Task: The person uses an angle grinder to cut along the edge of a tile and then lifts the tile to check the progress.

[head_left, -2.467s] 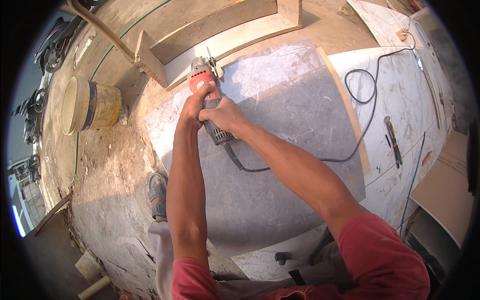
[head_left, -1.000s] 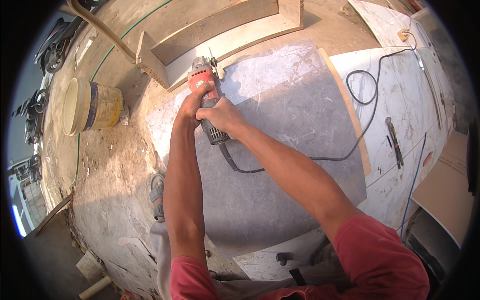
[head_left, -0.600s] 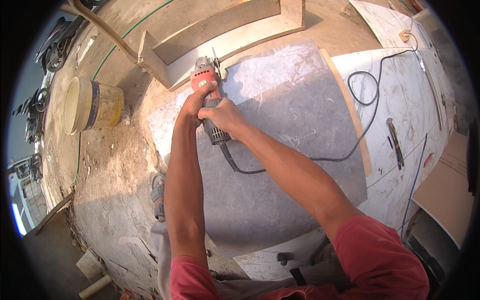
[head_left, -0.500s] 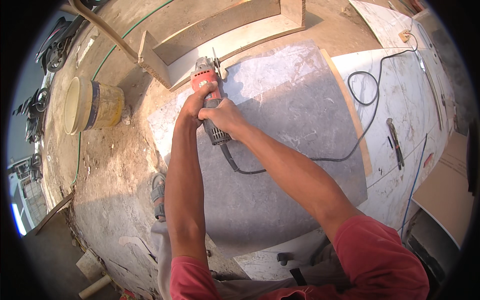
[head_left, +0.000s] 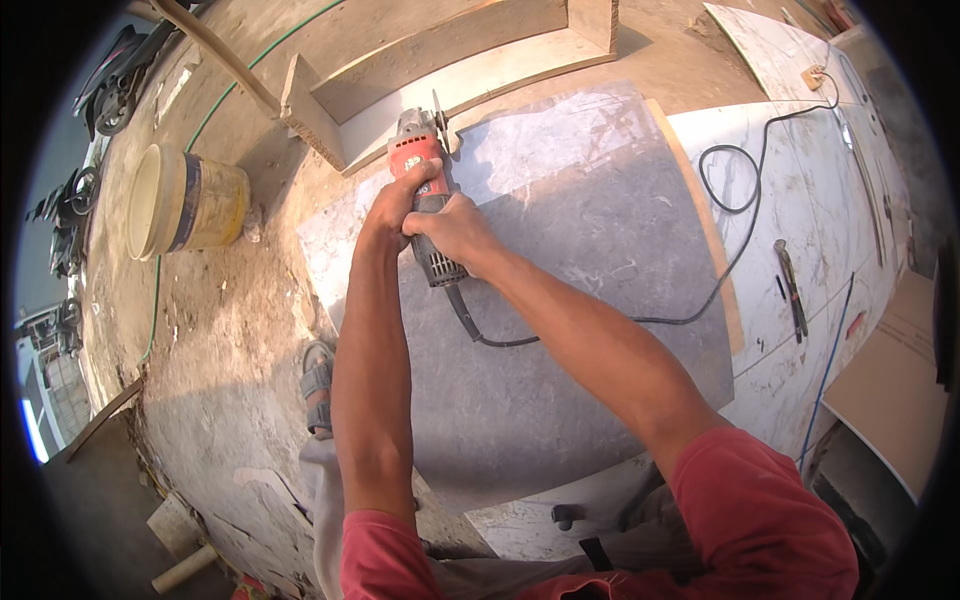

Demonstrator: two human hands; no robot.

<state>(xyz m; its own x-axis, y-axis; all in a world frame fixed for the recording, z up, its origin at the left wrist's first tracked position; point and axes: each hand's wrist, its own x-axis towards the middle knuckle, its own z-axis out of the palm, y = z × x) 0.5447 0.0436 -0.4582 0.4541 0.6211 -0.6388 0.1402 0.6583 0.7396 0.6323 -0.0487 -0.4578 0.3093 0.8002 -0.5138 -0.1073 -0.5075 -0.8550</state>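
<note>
A red and black angle grinder [head_left: 411, 153] is held in both my hands over the far left part of a large grey slab [head_left: 590, 250]. Around its red body, just behind the metal head, my left hand [head_left: 392, 207] is closed. Further back, my right hand [head_left: 458, 236] grips the black rear part. The thin cutting disc [head_left: 439, 116] stands on edge at the right of the head, near the slab's far edge; whether it touches the slab I cannot tell. From the grinder's rear, a black cord [head_left: 662, 320] passes beneath my right forearm and over the slab.
A wooden frame [head_left: 440, 75] lies beyond the slab. To the left is a tipped yellowish bucket [head_left: 212, 207] near a green hose [head_left: 208, 120]. White marbled slabs [head_left: 745, 240] on the right bear pincers [head_left: 791, 285]. A sandalled foot [head_left: 317, 388] is beside my left forearm.
The whole view has shifted slightly. My hands keep the same hold on the grinder, which stays at nearly the same place by the slab's far edge.
</note>
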